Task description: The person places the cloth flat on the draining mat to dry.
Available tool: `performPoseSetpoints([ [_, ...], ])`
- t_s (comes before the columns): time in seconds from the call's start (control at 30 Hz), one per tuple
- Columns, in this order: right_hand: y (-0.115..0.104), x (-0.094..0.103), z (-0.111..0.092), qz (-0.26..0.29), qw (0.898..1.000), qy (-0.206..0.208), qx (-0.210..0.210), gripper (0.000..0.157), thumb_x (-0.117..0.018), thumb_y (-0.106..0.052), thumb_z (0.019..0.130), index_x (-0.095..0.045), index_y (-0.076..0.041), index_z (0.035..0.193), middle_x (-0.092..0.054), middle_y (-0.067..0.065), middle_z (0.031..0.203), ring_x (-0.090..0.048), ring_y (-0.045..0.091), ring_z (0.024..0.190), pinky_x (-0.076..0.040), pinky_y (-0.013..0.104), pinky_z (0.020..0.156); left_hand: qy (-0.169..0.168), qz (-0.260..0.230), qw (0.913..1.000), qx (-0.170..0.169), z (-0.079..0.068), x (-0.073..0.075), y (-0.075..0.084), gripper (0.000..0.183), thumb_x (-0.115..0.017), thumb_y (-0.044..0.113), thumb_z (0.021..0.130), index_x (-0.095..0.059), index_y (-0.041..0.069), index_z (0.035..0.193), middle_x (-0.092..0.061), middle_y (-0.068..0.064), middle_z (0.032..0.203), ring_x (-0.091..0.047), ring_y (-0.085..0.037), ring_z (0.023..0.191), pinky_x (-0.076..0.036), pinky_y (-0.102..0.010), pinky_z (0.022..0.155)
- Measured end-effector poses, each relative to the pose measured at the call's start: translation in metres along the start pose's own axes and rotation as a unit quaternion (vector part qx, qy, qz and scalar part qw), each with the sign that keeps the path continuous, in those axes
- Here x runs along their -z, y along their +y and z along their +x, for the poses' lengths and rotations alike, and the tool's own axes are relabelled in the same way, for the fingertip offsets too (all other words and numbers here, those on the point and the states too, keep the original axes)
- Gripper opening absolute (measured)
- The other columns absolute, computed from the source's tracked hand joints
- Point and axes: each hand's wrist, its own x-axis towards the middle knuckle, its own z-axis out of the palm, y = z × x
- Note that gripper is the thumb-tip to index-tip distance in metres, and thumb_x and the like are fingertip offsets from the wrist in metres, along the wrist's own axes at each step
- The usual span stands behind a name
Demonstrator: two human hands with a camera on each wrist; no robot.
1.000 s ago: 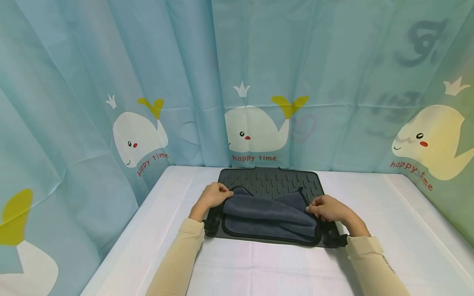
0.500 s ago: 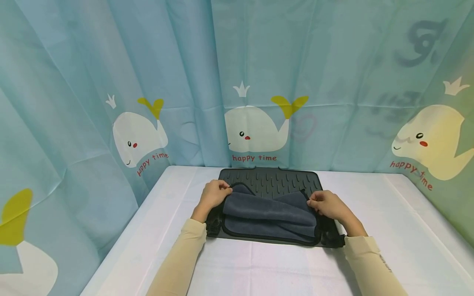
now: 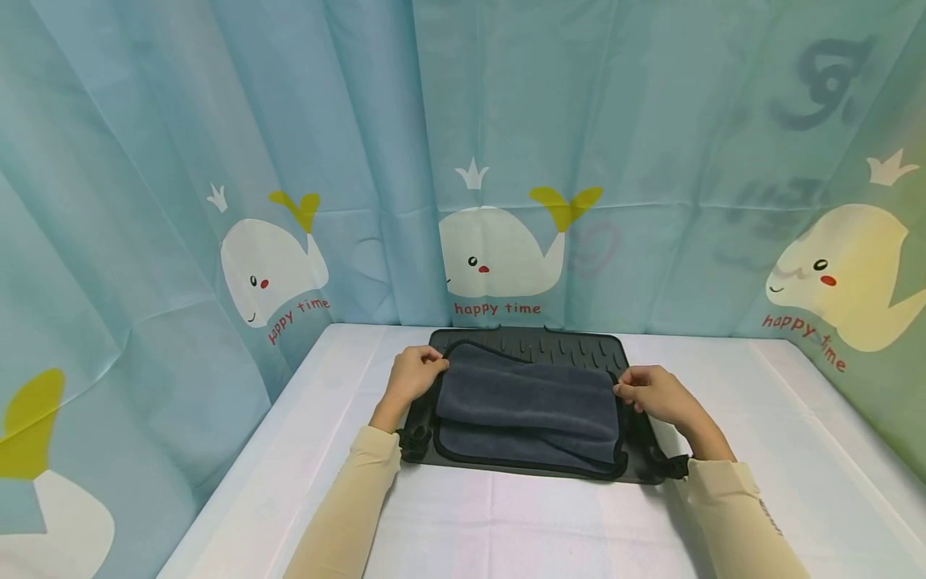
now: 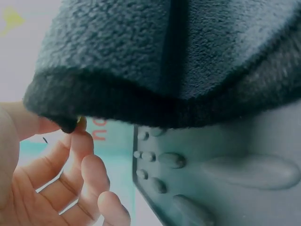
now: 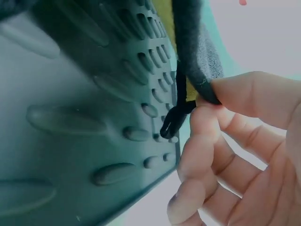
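Note:
A dark grey-blue cloth (image 3: 524, 398) with black edging lies on a black ridged mat (image 3: 567, 347), its front part overlapped by a soft fold. My left hand (image 3: 414, 374) pinches the cloth's far left corner. In the left wrist view, thumb and forefinger meet at the black edging (image 4: 117, 101), and the raised fabric arches over the mat. The far right corner is pinched by my right hand (image 3: 660, 396). A small black loop (image 5: 175, 121) hangs there beside the fingertips in the right wrist view, and a strip of yellowish backing shows.
The mat lies on a white-covered table (image 3: 470, 531), close to its back edge. A light blue curtain (image 3: 651, 161) with printed whales hangs behind and to the left. Dark straps circle both wrists, just ahead of the beige sleeves (image 3: 347, 507).
The cloth's far edge has risen and spread toward the back, covering more of the mat. My right hand has moved outward and away from me; my left has shifted slightly farther back.

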Motion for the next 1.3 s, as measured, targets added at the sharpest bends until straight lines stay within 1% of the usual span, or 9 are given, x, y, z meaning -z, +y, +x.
performPoseSetpoints([
  [0.13, 0.002, -0.004, 0.002, -0.004, 1.000, -0.016, -0.012, 0.016, -0.063, -0.014, 0.097, -0.061, -0.004, 0.084, -0.058, 0.000, 0.071, -0.054, 0.015, 0.066, -0.042, 0.029, 0.059, -0.020, 0.015, 0.9997, 0.000, -0.001, 0.000, -0.001, 0.015, -0.070, 0.021, 0.094, -0.078, 0.009, 0.093, -0.074, -0.008, 0.089, -0.060, -0.019, 0.072, -0.044, -0.030, 0.063],
  [0.27, 0.004, -0.009, 0.004, -0.005, 0.999, -0.040, -0.025, 0.018, -0.060, -0.014, 0.098, -0.061, -0.004, 0.083, -0.058, -0.002, 0.069, -0.054, 0.014, 0.064, -0.044, 0.028, 0.058, -0.039, 0.033, 0.9987, 0.007, -0.002, -0.002, -0.003, 0.015, -0.069, 0.021, 0.091, -0.079, 0.010, 0.090, -0.075, -0.007, 0.087, -0.061, -0.020, 0.072, -0.046, -0.030, 0.064],
  [0.33, 0.005, -0.011, 0.005, -0.006, 0.999, -0.036, -0.026, 0.019, -0.059, -0.016, 0.099, -0.062, -0.003, 0.086, -0.058, -0.002, 0.068, -0.054, 0.015, 0.064, -0.044, 0.028, 0.057, -0.043, 0.041, 0.9982, 0.006, -0.003, -0.003, -0.003, 0.017, -0.069, 0.022, 0.092, -0.079, 0.009, 0.092, -0.075, -0.007, 0.087, -0.062, -0.019, 0.072, -0.047, -0.031, 0.065],
  [0.4, 0.004, -0.013, 0.005, -0.012, 0.999, -0.020, -0.025, 0.022, -0.059, -0.019, 0.101, -0.064, -0.001, 0.089, -0.058, -0.002, 0.069, -0.054, 0.014, 0.063, -0.044, 0.028, 0.057, -0.044, 0.046, 0.9980, 0.002, -0.003, -0.004, -0.003, 0.019, -0.069, 0.024, 0.094, -0.080, 0.009, 0.096, -0.075, -0.007, 0.088, -0.063, -0.019, 0.073, -0.048, -0.031, 0.066],
  [0.53, 0.003, -0.017, 0.007, -0.023, 0.999, 0.009, -0.022, 0.025, -0.059, -0.022, 0.103, -0.067, 0.000, 0.093, -0.061, 0.000, 0.070, -0.056, 0.014, 0.064, -0.043, 0.029, 0.057, -0.041, 0.045, 0.9982, -0.005, -0.004, -0.007, -0.002, 0.021, -0.070, 0.025, 0.097, -0.079, 0.007, 0.102, -0.074, -0.008, 0.088, -0.063, -0.019, 0.073, -0.048, -0.031, 0.066],
  [0.8, 0.005, -0.019, 0.008, -0.025, 0.999, 0.024, 0.005, 0.016, -0.061, -0.015, 0.101, -0.065, -0.001, 0.093, -0.062, 0.003, 0.076, -0.058, 0.015, 0.068, -0.045, 0.030, 0.060, -0.027, 0.034, 0.9990, -0.007, -0.002, -0.006, -0.001, 0.017, -0.070, 0.020, 0.097, -0.079, 0.007, 0.102, -0.071, -0.007, 0.084, -0.059, -0.017, 0.069, -0.045, -0.030, 0.063],
  [1.03, 0.002, -0.014, 0.010, -0.010, 0.999, 0.033, 0.017, 0.014, -0.060, -0.016, 0.102, -0.063, -0.003, 0.097, -0.063, 0.004, 0.077, -0.059, 0.016, 0.068, -0.043, 0.028, 0.059, -0.007, 0.023, 0.9994, -0.024, -0.002, -0.002, 0.001, 0.016, -0.069, 0.018, 0.096, -0.079, 0.007, 0.101, -0.075, -0.010, 0.089, -0.066, -0.022, 0.076, -0.052, -0.037, 0.069],
  [1.17, 0.001, -0.012, 0.009, -0.012, 0.999, 0.044, 0.015, 0.014, -0.060, -0.016, 0.103, -0.063, -0.003, 0.100, -0.064, 0.005, 0.077, -0.059, 0.016, 0.067, -0.042, 0.029, 0.058, 0.008, 0.013, 0.9990, -0.043, -0.004, 0.001, 0.003, 0.016, -0.070, 0.017, 0.095, -0.079, 0.005, 0.100, -0.075, -0.010, 0.089, -0.067, -0.022, 0.077, -0.053, -0.037, 0.069],
  [1.3, 0.001, -0.011, 0.010, -0.007, 0.998, 0.061, 0.021, 0.015, -0.059, -0.018, 0.104, -0.063, -0.004, 0.101, -0.064, 0.006, 0.074, -0.059, 0.017, 0.067, -0.040, 0.029, 0.060, 0.016, 0.008, 0.9993, -0.032, -0.004, 0.003, 0.005, 0.016, -0.070, 0.018, 0.096, -0.079, 0.006, 0.102, -0.076, -0.010, 0.092, -0.068, -0.023, 0.080, -0.055, -0.040, 0.074],
])
